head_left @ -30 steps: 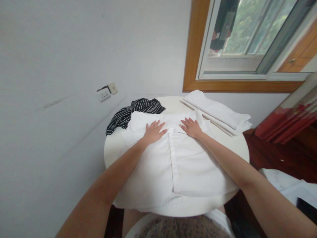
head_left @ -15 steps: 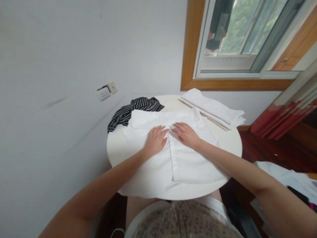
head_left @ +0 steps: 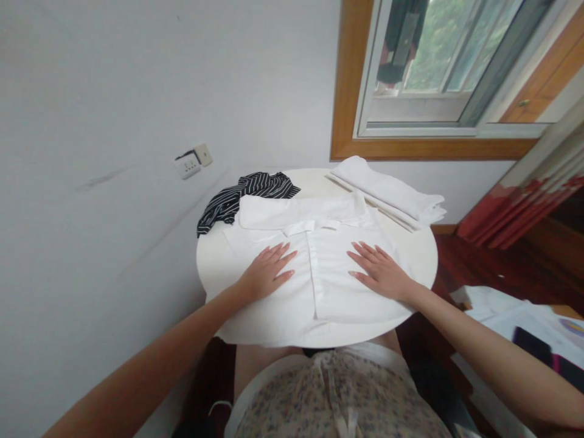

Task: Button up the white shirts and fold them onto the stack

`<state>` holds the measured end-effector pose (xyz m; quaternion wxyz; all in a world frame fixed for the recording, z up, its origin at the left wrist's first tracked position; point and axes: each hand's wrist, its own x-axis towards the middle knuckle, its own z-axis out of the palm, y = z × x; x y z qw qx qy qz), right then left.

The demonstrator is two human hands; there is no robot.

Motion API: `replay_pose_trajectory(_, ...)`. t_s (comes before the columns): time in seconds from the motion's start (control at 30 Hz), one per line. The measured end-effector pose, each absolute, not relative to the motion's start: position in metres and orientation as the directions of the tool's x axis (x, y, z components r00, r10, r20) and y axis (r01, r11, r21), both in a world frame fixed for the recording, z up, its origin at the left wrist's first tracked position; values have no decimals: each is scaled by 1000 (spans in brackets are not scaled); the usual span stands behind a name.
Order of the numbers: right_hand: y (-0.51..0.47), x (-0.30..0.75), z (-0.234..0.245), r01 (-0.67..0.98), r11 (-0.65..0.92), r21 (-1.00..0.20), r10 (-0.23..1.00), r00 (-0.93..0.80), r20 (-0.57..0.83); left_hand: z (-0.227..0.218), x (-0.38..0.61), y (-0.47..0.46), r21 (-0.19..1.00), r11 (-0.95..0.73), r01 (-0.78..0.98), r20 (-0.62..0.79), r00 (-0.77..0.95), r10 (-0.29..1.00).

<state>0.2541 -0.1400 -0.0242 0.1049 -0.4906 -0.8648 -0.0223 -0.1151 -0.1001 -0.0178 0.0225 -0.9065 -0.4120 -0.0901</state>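
Observation:
A white collared shirt (head_left: pixel 314 274) lies spread flat on a small round white table (head_left: pixel 417 255), collar towards the wall. My left hand (head_left: pixel 264 272) rests palm down on the shirt's left half, fingers stretched out. My right hand (head_left: pixel 379 270) lies flat on the right half, fingers spread. Neither hand holds anything.
A black-and-white striped garment (head_left: pixel 246 194) is crumpled at the table's back left. Folded white cloth (head_left: pixel 392 194) sits at the back right. A wall socket (head_left: pixel 188 164) is on the grey wall, a wood-framed window (head_left: pixel 429 79) behind. Papers (head_left: pixel 515 322) lie at the lower right.
Both hands slid from near the collar down towards me and apart, onto the two halves of the shirt. The camera view has tilted down a little.

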Motion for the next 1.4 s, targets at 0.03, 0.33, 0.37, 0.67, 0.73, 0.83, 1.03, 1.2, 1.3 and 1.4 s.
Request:
replay_pose_trajectory(0.03,-147,261,-25,868,493,-65,857,-472,205,-17,-119,-105,37,-669,743,184,653,735)
replay_pose_trajectory(0.33,-172,278,-26,906,419,-62,894,-400,199,-3,-114,-143,130,-705,697,179,683,708)
replay_pose_trajectory(0.37,-170,278,-26,907,417,-60,895,-398,199,-4,-111,-143,124,-698,706,177,676,715)
replay_pose_trajectory(0.67,-143,280,-31,918,391,-68,912,-376,162,-9,-107,-113,58,-695,716,97,689,718)
replay_pose_trajectory(0.73,-137,281,-25,915,395,-84,913,-381,144,-1,-105,-108,51,-704,708,87,699,710)
replay_pose_trajectory(0.83,-115,283,-4,900,407,-155,913,-398,84,22,-101,-90,58,-683,728,95,677,730)
replay_pose_trajectory(1.03,-15,262,41,950,287,-125,951,-267,153,62,-105,2,-125,-301,945,280,325,903)
replay_pose_trajectory(1.2,57,241,37,987,161,8,974,-160,158,57,-136,59,-168,-17,986,336,73,939)
replay_pose_trajectory(1.3,84,235,33,986,165,34,972,-168,164,53,-155,73,-174,20,985,269,28,963)
replay_pose_trajectory(1.4,110,229,33,979,199,51,971,-204,121,53,-165,82,-155,15,988,233,22,972)
